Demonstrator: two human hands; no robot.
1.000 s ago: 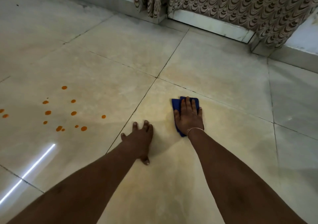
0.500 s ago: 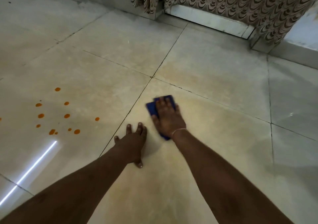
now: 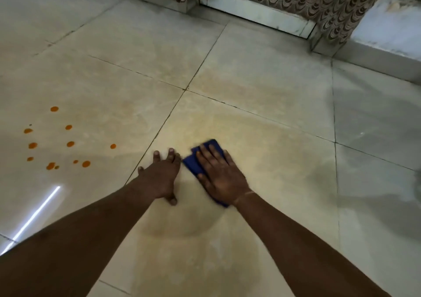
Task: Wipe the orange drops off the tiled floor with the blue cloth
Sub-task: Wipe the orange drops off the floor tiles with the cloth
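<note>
Blue cloth (image 3: 196, 162), folded, lies flat under your right hand (image 3: 222, 178), palm and spread fingers pressing it to the tiled floor (image 3: 262, 137); nothing is pinched, the hand only bears down. Your left hand (image 3: 160, 178) is planted bare on the tile just beside it, fingers splayed, holding nothing. The cloth's near corner almost touches your left fingertips. The orange drops (image 3: 68, 144) sit well to the left of your left hand, across the grout line, all unwiped.

Risks, as judged: your left hand stands between cloth and drops, so a leftward sweep would jam against it unless you lift it or go round. Pushing a flat cloth through wet drops may smear them into streaks or into the grout. A loosely held cloth could bunch or slip from under the palm.

Versus one second ago: cloth and right hand have slid left, closing the gap to the left hand, which has stayed planted. Drop count looks unchanged.
</note>
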